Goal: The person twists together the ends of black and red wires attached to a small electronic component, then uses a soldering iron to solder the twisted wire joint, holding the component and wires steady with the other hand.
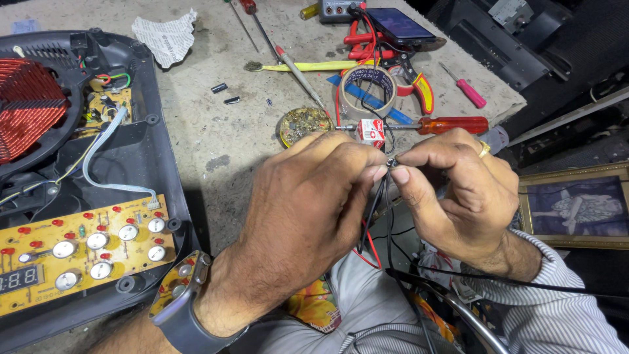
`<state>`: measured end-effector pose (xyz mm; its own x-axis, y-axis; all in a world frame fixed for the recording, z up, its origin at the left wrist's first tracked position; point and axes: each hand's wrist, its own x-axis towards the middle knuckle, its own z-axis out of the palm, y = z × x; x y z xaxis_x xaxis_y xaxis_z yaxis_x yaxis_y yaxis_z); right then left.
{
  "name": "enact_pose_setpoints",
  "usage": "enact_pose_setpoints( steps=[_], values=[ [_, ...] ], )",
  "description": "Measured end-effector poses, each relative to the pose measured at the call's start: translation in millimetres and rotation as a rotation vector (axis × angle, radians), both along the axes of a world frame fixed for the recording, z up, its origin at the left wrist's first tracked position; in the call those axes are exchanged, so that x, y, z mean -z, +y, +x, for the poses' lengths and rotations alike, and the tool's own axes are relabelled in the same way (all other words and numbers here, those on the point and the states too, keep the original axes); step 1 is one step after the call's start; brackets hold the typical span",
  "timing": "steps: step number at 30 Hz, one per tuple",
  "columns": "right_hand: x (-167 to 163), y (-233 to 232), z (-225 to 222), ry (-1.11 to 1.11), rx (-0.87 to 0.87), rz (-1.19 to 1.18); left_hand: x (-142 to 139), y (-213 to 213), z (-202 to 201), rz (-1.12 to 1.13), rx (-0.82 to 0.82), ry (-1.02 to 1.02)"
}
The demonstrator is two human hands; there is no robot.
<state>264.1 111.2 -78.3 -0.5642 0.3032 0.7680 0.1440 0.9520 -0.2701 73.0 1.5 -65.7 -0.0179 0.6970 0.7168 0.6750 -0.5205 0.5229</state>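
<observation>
Far left is an opened-up induction cooker [141, 164], black shell with the lid off so the guts are reachable: red copper coil [26, 108] up top and a yellow control board [85, 246] with round silver buttons and red LEDs lying face up near the bench edge. A crumpled scrap of paper [167, 36] sits just beyond it on the grey bench top [216, 111].

Moving toward the middle, the left hand [301, 216], watch on the wrist, is closed with thumb and forefinger pinched on a tiny dark part [391, 161] right where both hands meet. The right hand [458, 190], ring on one finger, pinches the same spot from the other side. Thin black wires [377, 210] hang down from that pinch into the lap, so it looks like both hands hold the ends steady up close to the eyes. Can't tell exactly what the part is, it's too small.

Behind the hands there's a round tin of flux or solder gunk [303, 124], a roll of tape [368, 88], a red-handled screwdriver [452, 124], red pliers [419, 85] and a phone [400, 26], all within easy reach. Far right, a small pink screwdriver [466, 88] and a gold-framed picture [576, 206].
</observation>
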Motion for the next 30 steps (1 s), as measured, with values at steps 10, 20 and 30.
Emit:
enact_pose_setpoints(
  steps=[10, 20, 30],
  values=[
    [-2, 0, -2, -0.046, 0.004, 0.066, 2, 1, -1, -0.001, -0.006, 0.023],
    [6, 6, 4, 0.003, -0.111, -0.306, -2, -1, 1, -0.020, -0.017, -0.025],
    [14, 28, 7, 0.165, -0.558, -1.242, -7, -2, 0, 0.042, 0.008, -0.026]
  ],
)
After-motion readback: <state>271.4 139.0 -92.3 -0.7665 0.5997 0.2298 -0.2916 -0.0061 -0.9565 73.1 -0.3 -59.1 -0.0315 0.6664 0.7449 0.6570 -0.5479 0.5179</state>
